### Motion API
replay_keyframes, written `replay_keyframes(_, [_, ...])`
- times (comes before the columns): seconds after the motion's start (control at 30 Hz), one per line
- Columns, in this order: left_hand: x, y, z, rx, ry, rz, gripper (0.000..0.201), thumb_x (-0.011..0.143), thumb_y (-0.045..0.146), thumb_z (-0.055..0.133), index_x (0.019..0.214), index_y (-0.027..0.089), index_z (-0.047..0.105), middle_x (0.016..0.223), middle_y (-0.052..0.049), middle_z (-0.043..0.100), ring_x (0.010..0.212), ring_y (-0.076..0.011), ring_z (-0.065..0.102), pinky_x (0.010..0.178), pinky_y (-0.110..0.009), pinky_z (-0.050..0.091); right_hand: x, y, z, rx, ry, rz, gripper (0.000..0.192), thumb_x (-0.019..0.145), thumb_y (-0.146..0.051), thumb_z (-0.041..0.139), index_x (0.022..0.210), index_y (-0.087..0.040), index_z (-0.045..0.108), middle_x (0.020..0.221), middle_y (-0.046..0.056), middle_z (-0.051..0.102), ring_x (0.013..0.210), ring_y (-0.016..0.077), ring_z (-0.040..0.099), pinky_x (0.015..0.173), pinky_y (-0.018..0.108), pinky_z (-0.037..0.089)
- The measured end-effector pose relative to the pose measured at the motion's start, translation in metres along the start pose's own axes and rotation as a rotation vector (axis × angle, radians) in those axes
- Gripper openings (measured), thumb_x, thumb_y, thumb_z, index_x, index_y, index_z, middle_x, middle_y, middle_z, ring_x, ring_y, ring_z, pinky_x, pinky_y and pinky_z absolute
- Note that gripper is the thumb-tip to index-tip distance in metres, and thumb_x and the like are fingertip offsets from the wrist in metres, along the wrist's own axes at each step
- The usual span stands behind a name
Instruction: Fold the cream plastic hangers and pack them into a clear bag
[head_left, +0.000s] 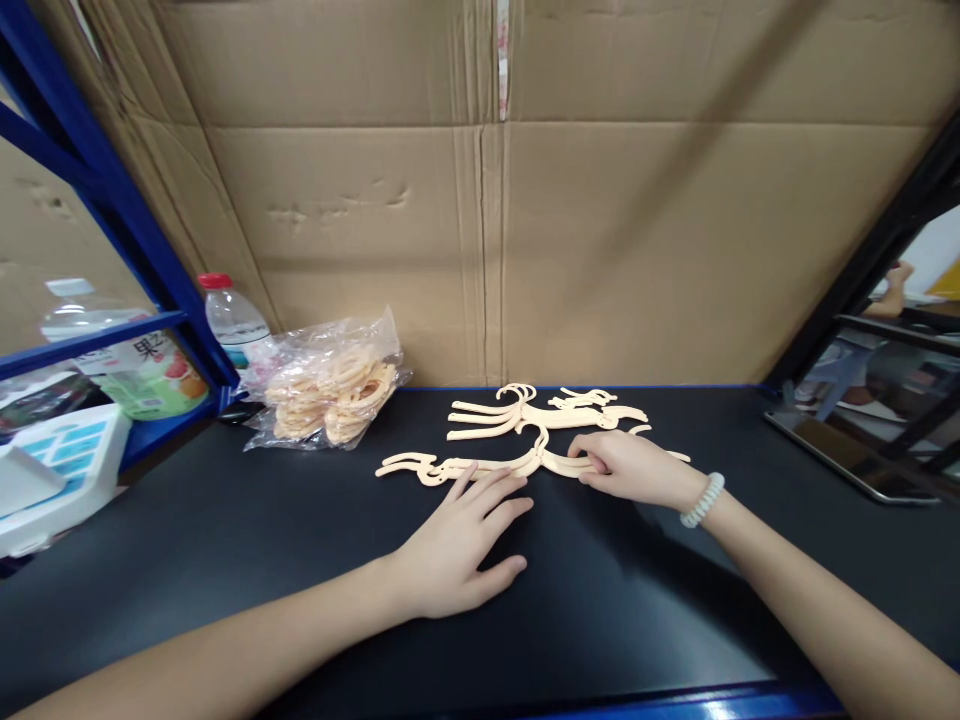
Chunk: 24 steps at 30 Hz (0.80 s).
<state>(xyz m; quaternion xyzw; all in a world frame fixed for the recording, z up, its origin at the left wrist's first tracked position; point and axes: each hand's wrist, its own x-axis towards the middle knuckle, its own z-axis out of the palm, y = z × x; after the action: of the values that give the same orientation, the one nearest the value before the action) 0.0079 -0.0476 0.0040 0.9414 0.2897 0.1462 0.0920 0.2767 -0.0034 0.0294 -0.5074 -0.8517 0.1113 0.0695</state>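
A cream plastic folding clothes hanger lies across the black table, its hook pointing to the back. My left hand rests with fingers spread, the fingertips at the near edge of the hanger's left arm. On the other side, my right hand has thumb and fingers closed on the right arm and hides part of it. Just behind lie more cream hanger pieces, partly overlapping, with hooks among them. Small cream pieces sit at the table's back edge.
A clear bag of cream parts stands back left, beside a red-capped bottle. Farther left are a large fruit-label bottle and a white-and-blue box. A flat dark device lies right. Cardboard walls the back.
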Motion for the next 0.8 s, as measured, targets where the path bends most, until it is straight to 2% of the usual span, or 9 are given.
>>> replay_keyframes(0.1, [0.0,0.001,-0.001,0.004,-0.001,0.003,0.049,0.085,0.032,0.056,0.132,0.02,0.048,0.143,-0.014,0.044,0.135,-0.0319,0.034,0.112,-0.058,0.02,0.003,0.008,0.0,0.09,0.024,-0.021,0.02,0.083,-0.022,0.052,0.1,-0.016,0.062,0.06,-0.002,0.058,0.052,0.0122,0.05,0.051,0.023,0.031])
replay_keyframes(0.27, [0.0,0.001,-0.001,0.0,0.002,0.025,0.046,0.086,0.032,0.055,0.129,0.019,0.05,0.14,-0.014,0.048,0.134,-0.0313,0.037,0.112,-0.056,0.021,0.01,0.037,-0.004,0.109,0.254,0.015,0.017,0.084,-0.027,0.053,0.095,-0.017,0.063,0.064,-0.001,0.06,0.057,0.0132,0.054,0.056,0.024,0.038])
replay_keyframes(0.37, [0.0,0.001,0.0,-0.007,0.002,0.029,0.044,0.086,0.031,0.055,0.128,0.018,0.051,0.139,-0.014,0.049,0.134,-0.0311,0.037,0.112,-0.056,0.02,0.02,0.058,-0.009,0.103,0.335,0.09,0.017,0.083,-0.024,0.053,0.094,-0.017,0.064,0.073,0.001,0.066,0.066,0.0147,0.06,0.061,0.024,0.043])
replay_keyframes(0.57, [-0.001,0.002,-0.001,-0.016,0.017,0.041,0.043,0.087,0.031,0.054,0.128,0.019,0.051,0.137,-0.014,0.051,0.133,-0.0298,0.039,0.113,-0.054,0.019,0.053,0.088,-0.018,0.039,0.352,0.176,0.019,0.081,-0.015,0.053,0.093,-0.014,0.068,0.086,0.008,0.07,0.079,0.0171,0.064,0.072,0.026,0.048])
replay_keyframes(0.8, [-0.003,0.004,-0.002,-0.004,-0.009,0.032,0.045,0.086,0.031,0.055,0.129,0.018,0.05,0.138,-0.013,0.05,0.133,-0.0288,0.038,0.113,-0.053,0.017,0.09,0.087,-0.007,-0.102,0.249,0.109,0.018,0.078,-0.013,0.058,0.089,-0.017,0.071,0.09,0.006,0.069,0.084,0.0176,0.061,0.075,0.026,0.044])
